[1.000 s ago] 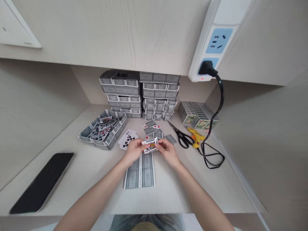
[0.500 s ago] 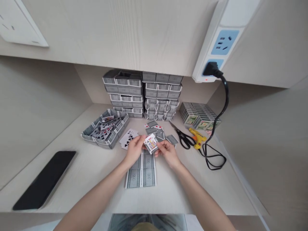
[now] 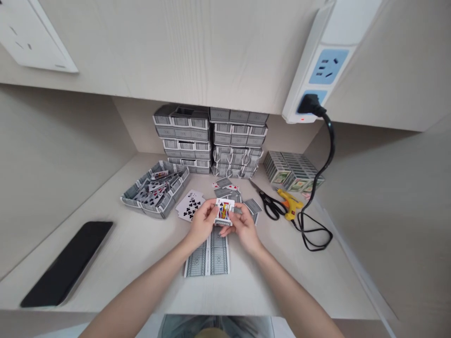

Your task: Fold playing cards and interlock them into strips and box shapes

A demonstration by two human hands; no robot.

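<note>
A playing card (image 3: 224,210) with a face figure is held up between my two hands, its lower edge showing a grey patterned strip. My left hand (image 3: 203,218) pinches its left side, and my right hand (image 3: 243,224) grips the right side with thumb and fingers. Below them on the desk lies a panel of grey-backed cards (image 3: 207,258) set edge to edge. Loose grey card pieces (image 3: 223,191) are scattered just beyond my hands. Left of these lies a fan of black-suited cards (image 3: 190,204), partly behind my left hand.
A card-built tray (image 3: 160,211) holding loose cards stands left, near a black phone (image 3: 66,263). Stacked card boxes (image 3: 186,131) fill the back. Black scissors (image 3: 270,205), a yellow glue gun (image 3: 291,203) with its looping cord (image 3: 319,231), and card packs (image 3: 294,171) are at right.
The card between my hands has turned from tilted to nearly level, its face toward me. Both hands still hold it. The view has shifted slightly.
</note>
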